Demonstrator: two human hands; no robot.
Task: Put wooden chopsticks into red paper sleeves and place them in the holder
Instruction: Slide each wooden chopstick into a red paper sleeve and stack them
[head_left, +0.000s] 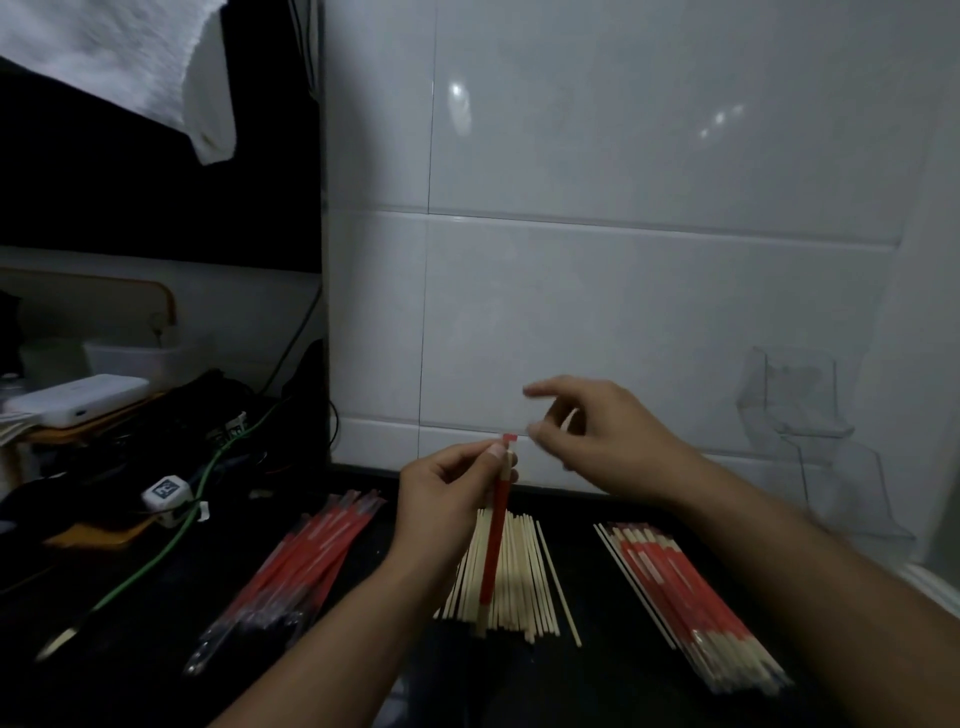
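Dark counter under a white tiled wall, one sleeved chopstick pair held up.

The left hand pinched the red sleeve near its top, wooden tips showing below; the right hand hovered just beside that top, fingers loosely spread, holding nothing. Beneath lay three piles: empty sleeves left, bare chopsticks directly below, sleeved pairs right. Farther right, a clear holder stood against the wall; its contents couldn't be told.

**Obscured and indistinct items**

Right hand: motion-blurred; fingertip contact undeterminable. Bare chopstick pile: partly hidden behind left hand. Clear holder: outline faint against tile. White cloth: cut off at top edge.
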